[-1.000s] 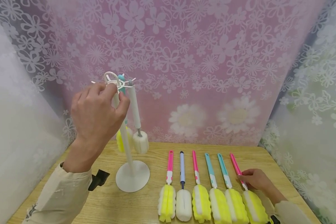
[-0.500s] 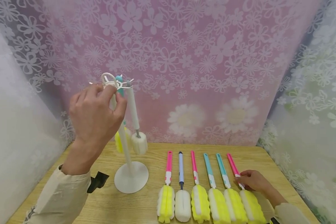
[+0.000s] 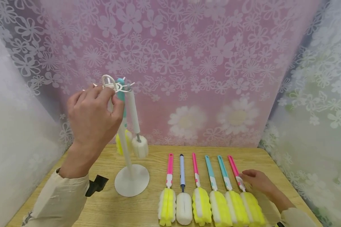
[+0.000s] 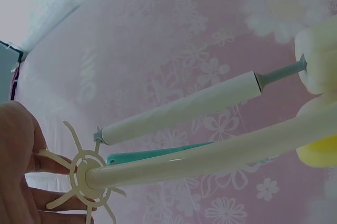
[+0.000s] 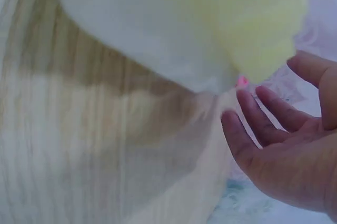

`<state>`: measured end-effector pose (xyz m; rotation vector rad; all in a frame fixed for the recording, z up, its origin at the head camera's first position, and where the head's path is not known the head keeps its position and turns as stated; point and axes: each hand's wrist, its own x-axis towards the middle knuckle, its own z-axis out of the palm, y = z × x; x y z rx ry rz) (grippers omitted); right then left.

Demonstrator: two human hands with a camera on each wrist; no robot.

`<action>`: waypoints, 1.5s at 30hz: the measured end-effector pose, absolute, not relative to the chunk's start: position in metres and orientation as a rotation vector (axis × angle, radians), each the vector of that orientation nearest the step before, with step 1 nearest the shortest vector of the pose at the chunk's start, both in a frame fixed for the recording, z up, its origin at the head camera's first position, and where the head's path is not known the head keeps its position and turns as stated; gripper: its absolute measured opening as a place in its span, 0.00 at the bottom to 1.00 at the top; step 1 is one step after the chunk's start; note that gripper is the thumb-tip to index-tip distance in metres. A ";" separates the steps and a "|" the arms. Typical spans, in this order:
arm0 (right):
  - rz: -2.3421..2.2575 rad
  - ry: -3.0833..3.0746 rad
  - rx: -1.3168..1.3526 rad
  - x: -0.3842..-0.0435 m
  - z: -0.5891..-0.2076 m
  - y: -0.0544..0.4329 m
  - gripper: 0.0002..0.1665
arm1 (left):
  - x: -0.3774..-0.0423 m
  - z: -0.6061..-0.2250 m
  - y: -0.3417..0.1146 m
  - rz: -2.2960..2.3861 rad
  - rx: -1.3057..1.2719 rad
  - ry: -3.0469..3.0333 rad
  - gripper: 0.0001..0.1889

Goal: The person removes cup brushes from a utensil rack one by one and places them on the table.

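My left hand (image 3: 95, 115) holds the top of a white hook stand (image 3: 132, 181), its fingers (image 4: 47, 197) among the hooks behind the ring. A white-handled sponge brush (image 3: 133, 110) and a teal-handled one (image 3: 121, 97) hang from that stand. The right hand (image 3: 258, 181) sits just right of the rightmost pink-handled sponge brush (image 3: 235, 167), apart from its handle. Its fingers (image 5: 266, 124) are loosely spread in the right wrist view, with nothing between them, and the brush's yellow and white sponge is blurred close by.
Left of that pink brush, several more sponge brushes lie in a row: two teal-handled (image 3: 210, 167), a pink one (image 3: 195, 164), a lavender one (image 3: 182, 170) and another pink (image 3: 170, 164). The wooden table (image 3: 102, 205) ends at a flowered pink curtain (image 3: 170, 63).
The right hand has let go of the rightmost pink brush, which now lies slightly straighter in the row. My left hand stays at the stand's top. The whole head view has shifted slightly.
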<state>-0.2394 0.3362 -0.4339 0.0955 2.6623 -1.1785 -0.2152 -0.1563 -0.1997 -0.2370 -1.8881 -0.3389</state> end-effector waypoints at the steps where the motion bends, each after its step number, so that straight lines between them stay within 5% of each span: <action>1: -1.167 2.693 0.092 -0.239 -0.433 0.336 0.42 | -0.215 -0.200 -0.157 -0.350 -0.240 -1.897 0.17; 8: -1.224 2.786 0.020 -0.232 -0.418 0.325 0.45 | -0.214 -0.202 -0.159 -0.431 -0.246 -1.918 0.18; 24: -1.539 2.843 -0.213 -0.231 -0.394 0.278 0.29 | -0.217 -0.202 -0.163 -0.398 -0.297 -1.883 0.19; 32: -1.675 2.833 -0.347 -0.243 -0.378 0.224 0.25 | -0.222 -0.203 -0.162 -0.416 -0.306 -1.857 0.27; 45: -1.880 2.613 -0.776 -0.228 -0.299 0.096 0.16 | -0.225 -0.206 -0.161 -0.368 -0.267 -1.820 0.22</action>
